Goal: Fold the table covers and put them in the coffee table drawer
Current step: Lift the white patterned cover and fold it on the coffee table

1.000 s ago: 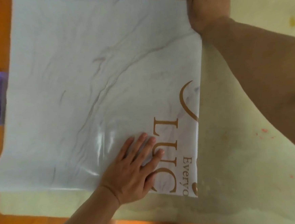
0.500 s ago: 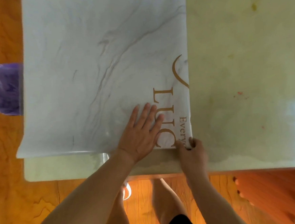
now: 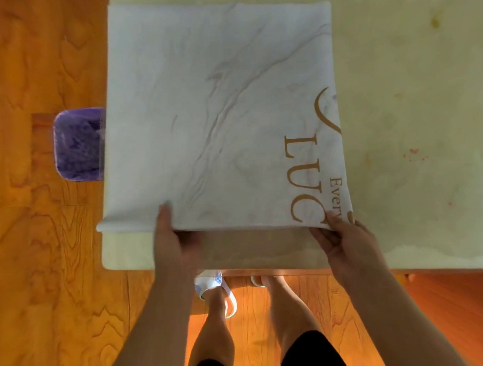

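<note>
Where the near edge lifts off the desk (image 3: 420, 116), the left hand (image 3: 172, 240) grips it with thumb on top and fingers beneath; the right hand (image 3: 344, 239) pinches the near right corner. Beyond both hands: table cover (image 3: 217, 112), marble-print, partly folded, flat on the desk, overhanging left. Likely thin, limp, slick; best held at corners. Left of it, purple bin (image 3: 77, 145) on the floor.

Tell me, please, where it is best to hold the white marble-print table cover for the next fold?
Probably the near edge of the white marble-print table cover, from the table's front side: it lifts off the cream table there, where left hand and right hand already grip.
</note>
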{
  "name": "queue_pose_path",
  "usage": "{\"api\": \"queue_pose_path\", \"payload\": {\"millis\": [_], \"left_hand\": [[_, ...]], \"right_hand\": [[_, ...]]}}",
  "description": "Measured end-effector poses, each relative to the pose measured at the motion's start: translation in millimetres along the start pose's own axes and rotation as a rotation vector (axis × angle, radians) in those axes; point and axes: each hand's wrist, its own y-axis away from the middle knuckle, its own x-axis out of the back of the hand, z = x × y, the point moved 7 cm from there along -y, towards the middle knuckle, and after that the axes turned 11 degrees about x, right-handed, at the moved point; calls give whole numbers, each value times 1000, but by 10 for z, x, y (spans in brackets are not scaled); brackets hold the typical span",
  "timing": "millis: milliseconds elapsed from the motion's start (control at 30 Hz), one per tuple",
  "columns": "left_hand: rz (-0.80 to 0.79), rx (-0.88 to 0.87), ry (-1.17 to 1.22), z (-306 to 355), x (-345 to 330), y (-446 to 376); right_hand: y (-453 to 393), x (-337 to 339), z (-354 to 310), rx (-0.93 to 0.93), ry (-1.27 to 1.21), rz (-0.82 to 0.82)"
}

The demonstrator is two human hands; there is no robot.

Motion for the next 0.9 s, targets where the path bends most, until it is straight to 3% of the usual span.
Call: {"api": "queue_pose_path", "payload": {"millis": [133, 233, 467, 633, 800, 900], "left_hand": [[2, -215, -49, 540, 38, 119], [-37, -236, -90, 735, 102, 121], [199, -201, -326, 982, 714, -298], [143, -177, -374, 1252, 710, -217], [33, -197, -587, 1643, 395, 461], [23, -210, -750, 1517, 265, 868]], "right_hand": [[90, 20, -95, 62, -8, 5], [118, 82, -77, 127, 1, 34], [-107, 143, 137, 83, 180, 95], [158, 79, -137, 189, 196, 68], [666, -74, -849, 340, 180, 52], [851, 160, -1136, 371, 189, 94]]}}
